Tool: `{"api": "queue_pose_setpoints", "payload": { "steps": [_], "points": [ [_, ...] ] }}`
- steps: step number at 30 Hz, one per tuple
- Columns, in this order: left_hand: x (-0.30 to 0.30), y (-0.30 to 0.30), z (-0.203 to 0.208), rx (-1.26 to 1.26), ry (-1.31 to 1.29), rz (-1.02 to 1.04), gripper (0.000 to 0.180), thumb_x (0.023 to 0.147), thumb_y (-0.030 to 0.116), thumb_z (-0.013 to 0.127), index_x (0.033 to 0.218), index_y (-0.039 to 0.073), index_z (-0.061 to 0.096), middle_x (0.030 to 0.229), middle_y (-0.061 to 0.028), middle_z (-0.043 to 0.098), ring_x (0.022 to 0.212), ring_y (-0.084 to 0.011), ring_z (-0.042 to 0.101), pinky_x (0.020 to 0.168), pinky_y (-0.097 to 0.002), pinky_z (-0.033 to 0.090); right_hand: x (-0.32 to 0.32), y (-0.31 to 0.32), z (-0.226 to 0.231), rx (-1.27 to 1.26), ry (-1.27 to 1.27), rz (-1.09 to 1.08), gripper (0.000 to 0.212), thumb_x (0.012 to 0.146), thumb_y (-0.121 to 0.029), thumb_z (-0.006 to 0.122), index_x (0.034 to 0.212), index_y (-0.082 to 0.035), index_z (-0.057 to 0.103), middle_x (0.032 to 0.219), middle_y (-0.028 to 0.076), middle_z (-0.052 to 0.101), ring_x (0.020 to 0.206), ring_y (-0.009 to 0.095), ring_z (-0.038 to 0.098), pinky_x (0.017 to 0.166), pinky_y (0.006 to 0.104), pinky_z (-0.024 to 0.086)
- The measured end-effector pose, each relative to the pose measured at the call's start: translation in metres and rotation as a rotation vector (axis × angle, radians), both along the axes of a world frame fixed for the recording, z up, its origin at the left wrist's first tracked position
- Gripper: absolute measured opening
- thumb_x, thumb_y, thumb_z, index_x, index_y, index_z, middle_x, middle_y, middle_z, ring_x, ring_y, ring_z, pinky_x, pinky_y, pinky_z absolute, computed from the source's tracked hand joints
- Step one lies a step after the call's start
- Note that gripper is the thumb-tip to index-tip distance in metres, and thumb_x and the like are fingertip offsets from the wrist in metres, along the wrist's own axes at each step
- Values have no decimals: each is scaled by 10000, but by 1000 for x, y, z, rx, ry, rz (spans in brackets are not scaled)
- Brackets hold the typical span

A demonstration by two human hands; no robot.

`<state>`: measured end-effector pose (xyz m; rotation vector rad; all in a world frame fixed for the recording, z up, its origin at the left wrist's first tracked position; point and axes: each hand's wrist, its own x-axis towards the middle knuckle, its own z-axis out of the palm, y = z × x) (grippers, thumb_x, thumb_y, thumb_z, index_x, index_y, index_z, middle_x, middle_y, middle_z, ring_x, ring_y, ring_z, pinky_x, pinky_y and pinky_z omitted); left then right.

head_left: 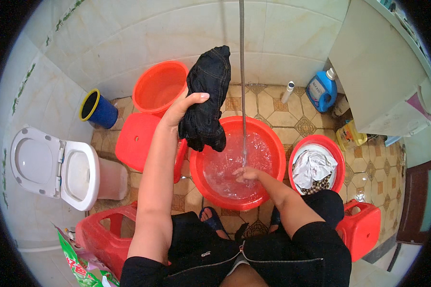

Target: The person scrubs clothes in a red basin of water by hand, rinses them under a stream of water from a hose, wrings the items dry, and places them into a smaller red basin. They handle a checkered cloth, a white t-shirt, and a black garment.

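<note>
My left hand (183,109) grips a bundled dark denim garment (207,81) and holds it up at the left rim of a red basin (234,204). The thumb lies across the cloth; the other fingers are hidden behind it. Inside the basin is bubbly water (220,165). My right hand (247,174) is at the water beside the lower end of a hanging grey hose (242,62), fingers loosely apart with nothing seen in them. Water appears to run from the hose into the basin.
Right of the basin, a smaller red basin (340,167) holds white cloth (314,167). Red stools (136,142) stand about. At left are a white toilet (107,177), a blue bin (103,115) and an orange-red bucket (160,86). A blue detergent bottle (322,93) stands by the wall.
</note>
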<state>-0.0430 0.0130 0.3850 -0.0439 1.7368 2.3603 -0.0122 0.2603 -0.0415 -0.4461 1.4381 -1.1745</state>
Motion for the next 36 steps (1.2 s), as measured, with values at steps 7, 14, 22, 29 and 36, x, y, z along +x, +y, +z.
{"api": "queue_pose_setpoints", "payload": {
  "steps": [7, 14, 22, 29, 36],
  "points": [
    [-12, 10, -2, -26, 35, 1, 727, 737, 310, 699, 1350, 21, 434, 1140, -138, 585, 968, -242, 614, 823, -376, 534, -34, 61, -22, 673, 270, -375, 235, 852, -116, 593, 1070, -50, 654, 1112, 100, 646, 1063, 279, 582, 893, 468, 470],
    [-18, -8, -25, -25, 66, -32, 666, 741, 282, 703, 1298, 12, 456, 1069, -140, 606, 911, -243, 634, 779, -368, 550, -19, -30, 100, 300, 1762, -64, 213, 829, -154, 571, 953, -89, 731, 1536, 71, 315, 1457, 338, 162, 1163, 628, 63],
    [-21, -6, -13, 47, -35, 17, 620, 750, 277, 704, 1267, 20, 479, 1010, -142, 626, 851, -255, 654, 744, -384, 569, -46, -52, 229, 181, 1795, -216, 133, 794, -111, 599, 844, -54, 708, 1466, 86, 418, 1438, 348, 219, 1151, 652, 64],
    [-20, -4, -11, 35, -17, 44, 682, 743, 270, 714, 1321, 44, 430, 1041, -147, 609, 857, -273, 655, 740, -398, 572, -46, -48, 284, 74, 1775, -221, 168, 795, -70, 589, 923, -44, 695, 1261, 118, 593, 1330, 303, 415, 1140, 653, 71],
    [-22, -6, -18, 53, 14, 37, 729, 736, 252, 723, 1354, 68, 383, 1044, -143, 591, 848, -295, 655, 737, -424, 573, -85, -29, 339, -110, 1343, -417, 212, 831, 8, 537, 992, -27, 670, 1064, 138, 653, 1058, 315, 601, 1030, 453, 422]
  ]
}}
